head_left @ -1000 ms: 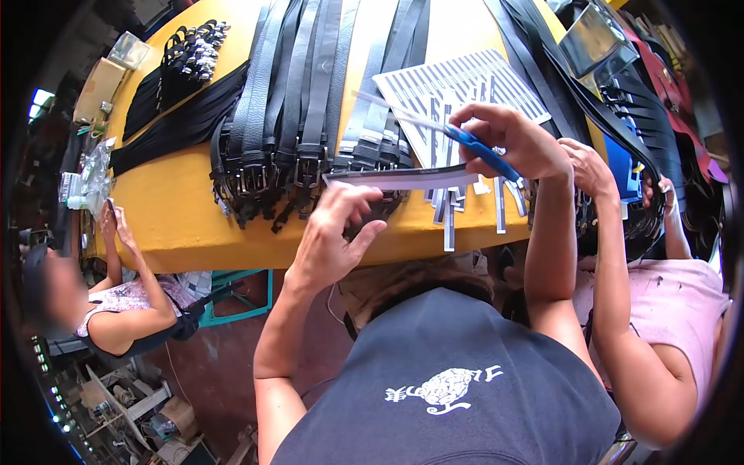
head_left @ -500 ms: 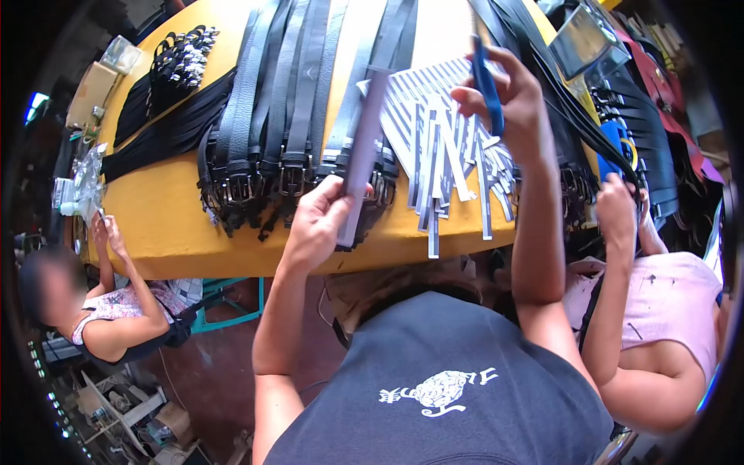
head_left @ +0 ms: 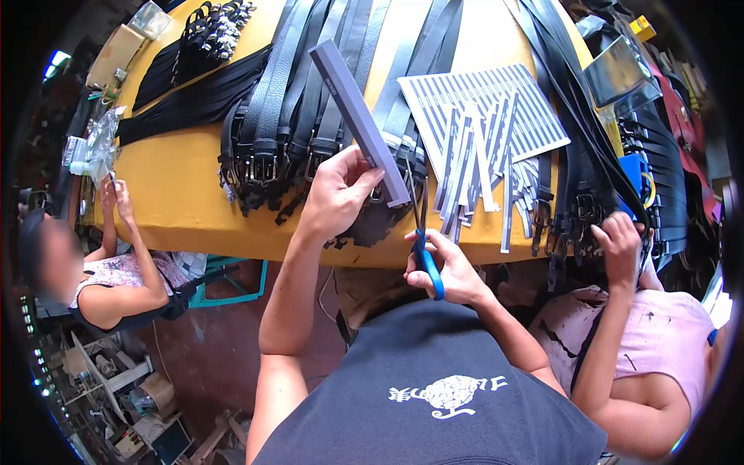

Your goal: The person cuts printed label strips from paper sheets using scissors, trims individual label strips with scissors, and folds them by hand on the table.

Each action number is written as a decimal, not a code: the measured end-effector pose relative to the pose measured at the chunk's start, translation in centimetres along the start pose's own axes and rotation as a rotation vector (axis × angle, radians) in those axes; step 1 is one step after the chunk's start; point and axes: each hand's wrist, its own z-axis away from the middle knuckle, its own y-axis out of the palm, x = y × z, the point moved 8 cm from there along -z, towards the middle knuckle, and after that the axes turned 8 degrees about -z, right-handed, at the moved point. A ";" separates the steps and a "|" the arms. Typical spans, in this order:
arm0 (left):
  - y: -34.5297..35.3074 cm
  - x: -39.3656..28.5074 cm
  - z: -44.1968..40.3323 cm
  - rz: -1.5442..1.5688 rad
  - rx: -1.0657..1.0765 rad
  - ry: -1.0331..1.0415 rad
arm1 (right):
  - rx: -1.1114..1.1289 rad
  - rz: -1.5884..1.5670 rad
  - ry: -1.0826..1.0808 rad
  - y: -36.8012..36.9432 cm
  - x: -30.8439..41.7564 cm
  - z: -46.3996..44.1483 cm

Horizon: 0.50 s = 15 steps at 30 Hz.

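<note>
My left hand (head_left: 341,194) is closed around the lower part of a long grey strip (head_left: 353,112) with small print on it. The strip tilts up and to the left, above the black belts. In my right hand (head_left: 453,271) are scissors (head_left: 426,265) with blue handles. Their blades point up, close to the strip's lower end; whether they touch it I cannot tell. Just beyond, cut strips (head_left: 469,159) lie in a loose pile, partly over a white sheet with dark stripes (head_left: 535,108).
Black belts (head_left: 271,116) with buckles cover much of the yellow table (head_left: 186,182), and more hang at the right. A person (head_left: 116,279) sits at the left; another in a pink top (head_left: 651,341) works at my right. A clear box (head_left: 620,81) stands at the back right.
My right hand has come down and left with the scissors, from above the cut strips to beside the held strip. That strip now leans left instead of right.
</note>
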 end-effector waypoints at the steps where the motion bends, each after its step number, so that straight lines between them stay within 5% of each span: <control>1: 0.0 0.1 0.0 -0.038 0.007 -0.018 | 0.005 0.011 0.018 0.1 -0.1 0.1; 15: 1.1 -0.3 0.5 -0.040 0.001 -0.019 | 0.043 0.066 -0.013 1.3 1.6 -0.2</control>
